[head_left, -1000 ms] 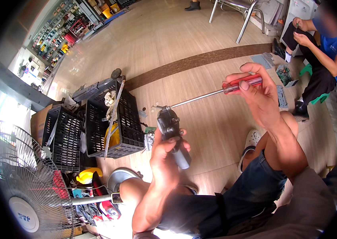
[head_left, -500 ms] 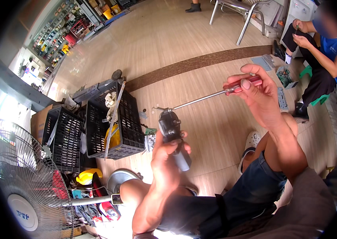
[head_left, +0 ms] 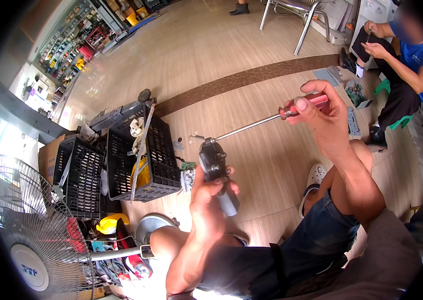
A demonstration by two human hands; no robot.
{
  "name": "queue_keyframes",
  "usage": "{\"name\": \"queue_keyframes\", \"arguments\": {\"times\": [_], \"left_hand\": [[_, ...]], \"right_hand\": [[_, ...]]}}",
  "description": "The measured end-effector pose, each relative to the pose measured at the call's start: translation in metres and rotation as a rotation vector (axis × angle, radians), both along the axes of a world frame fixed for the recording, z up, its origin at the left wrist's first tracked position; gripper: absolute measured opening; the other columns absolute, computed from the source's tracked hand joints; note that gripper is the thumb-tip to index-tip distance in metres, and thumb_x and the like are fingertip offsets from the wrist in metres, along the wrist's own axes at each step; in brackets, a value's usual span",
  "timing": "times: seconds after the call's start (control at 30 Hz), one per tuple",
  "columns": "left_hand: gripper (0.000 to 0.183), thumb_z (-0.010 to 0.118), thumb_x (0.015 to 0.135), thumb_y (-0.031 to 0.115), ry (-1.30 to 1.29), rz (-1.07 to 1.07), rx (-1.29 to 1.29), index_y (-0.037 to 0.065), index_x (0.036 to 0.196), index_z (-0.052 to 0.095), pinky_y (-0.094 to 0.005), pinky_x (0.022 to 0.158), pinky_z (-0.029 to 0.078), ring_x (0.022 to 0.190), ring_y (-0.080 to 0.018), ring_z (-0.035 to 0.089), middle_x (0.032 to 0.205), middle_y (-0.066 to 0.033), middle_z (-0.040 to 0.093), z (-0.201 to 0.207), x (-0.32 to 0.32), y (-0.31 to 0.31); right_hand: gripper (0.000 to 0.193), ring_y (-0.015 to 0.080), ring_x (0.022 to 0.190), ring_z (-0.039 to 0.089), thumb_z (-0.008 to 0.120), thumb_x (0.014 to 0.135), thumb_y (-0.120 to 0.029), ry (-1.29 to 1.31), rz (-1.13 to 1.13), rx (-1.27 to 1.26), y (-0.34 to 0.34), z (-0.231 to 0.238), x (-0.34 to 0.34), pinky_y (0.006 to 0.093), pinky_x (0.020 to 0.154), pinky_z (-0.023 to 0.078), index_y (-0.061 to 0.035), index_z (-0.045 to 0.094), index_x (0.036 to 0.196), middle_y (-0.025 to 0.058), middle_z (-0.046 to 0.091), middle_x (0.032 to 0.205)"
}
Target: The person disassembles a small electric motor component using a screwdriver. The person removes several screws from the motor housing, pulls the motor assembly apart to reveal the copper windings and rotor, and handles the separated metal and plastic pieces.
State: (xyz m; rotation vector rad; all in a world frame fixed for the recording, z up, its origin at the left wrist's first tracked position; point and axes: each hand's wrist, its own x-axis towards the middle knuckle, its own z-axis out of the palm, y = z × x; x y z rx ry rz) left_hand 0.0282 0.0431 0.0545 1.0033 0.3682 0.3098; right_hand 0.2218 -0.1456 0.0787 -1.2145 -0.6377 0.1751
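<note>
My left hand [head_left: 205, 207] is closed around a dark grey and black device [head_left: 213, 161] with a rounded head and a narrower grey lower part. I cannot make out its exact kind. It stands nearly upright above the floor. In my right hand [head_left: 332, 125] is a screwdriver [head_left: 251, 125] with a red see-through handle, held between thumb and fingers. Its long metal shaft points left and meets the top of the device. A small metal rod shows just left of that spot; whether it is the shaft's end or part of the device, I cannot tell.
Black plastic crates [head_left: 169, 157] with parts inside stand at left. Nearer are a standing fan [head_left: 29, 265], a round metal basin [head_left: 152, 225] and cluttered tools. At right a seated co-worker [head_left: 416, 65] handles a small item beside a box of circuit boards [head_left: 355, 94].
My right thumb and fingers have shifted slightly on the screwdriver's handle. The device and my left hand stay almost where they were. The co-worker's hands have moved a little.
</note>
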Motion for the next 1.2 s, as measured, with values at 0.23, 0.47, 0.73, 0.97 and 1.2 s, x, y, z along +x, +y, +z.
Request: {"name": "queue_keyframes", "arguments": {"times": [0.23,0.47,0.73,0.97,1.2], "left_hand": [[0.056,0.053,0.085,0.021,-0.004,0.000,-0.008,0.004,0.139,0.047,-0.0383,0.080,0.051,0.084,-0.0253,0.062,0.113,-0.0185,0.061,0.000,0.001,-0.001],[0.055,0.053,0.086,0.020,-0.017,-0.001,-0.007,0.004,0.138,0.047,-0.0391,0.080,0.051,0.084,-0.0253,0.062,0.113,-0.0192,0.061,-0.001,0.000,0.001],[0.055,0.053,0.086,0.019,-0.023,0.000,-0.002,0.004,0.138,0.048,-0.0393,0.080,0.051,0.084,-0.0257,0.062,0.112,-0.0195,0.061,-0.001,0.000,0.001],[0.054,0.052,0.086,0.019,-0.022,-0.004,0.006,0.004,0.138,0.048,-0.0390,0.080,0.051,0.084,-0.0255,0.062,0.112,-0.0190,0.061,-0.002,-0.001,0.002],[0.053,0.051,0.087,0.019,-0.019,0.004,0.004,0.004,0.138,0.047,-0.0387,0.079,0.051,0.084,-0.0257,0.062,0.112,-0.0187,0.061,-0.001,-0.001,0.002]], "right_hand": [[0.032,0.0259,0.095,0.073,0.064,0.101,-0.020,-0.028,-0.046,0.136,0.011,-0.003,-0.004,0.0377,0.083,0.060,-0.0021,0.051,0.125,0.0206,0.071,0.108],[0.032,0.0245,0.107,0.069,0.061,0.099,-0.005,-0.057,-0.016,-0.054,-0.001,0.000,-0.001,0.0381,0.091,0.057,-0.0014,0.047,0.129,0.0187,0.070,0.115],[0.037,0.0257,0.101,0.071,0.064,0.100,-0.017,-0.063,0.013,0.202,0.011,-0.005,-0.002,0.0355,0.080,0.060,-0.0013,0.049,0.131,0.0159,0.073,0.102],[0.042,0.0286,0.106,0.070,0.063,0.100,-0.017,-0.029,-0.083,-0.167,0.000,0.001,-0.003,0.0347,0.079,0.060,-0.0007,0.047,0.135,0.0204,0.068,0.119],[0.040,0.0237,0.096,0.073,0.065,0.100,-0.015,-0.048,0.043,0.169,0.010,-0.003,-0.004,0.0321,0.082,0.058,-0.0006,0.048,0.133,0.0181,0.071,0.114]]}}
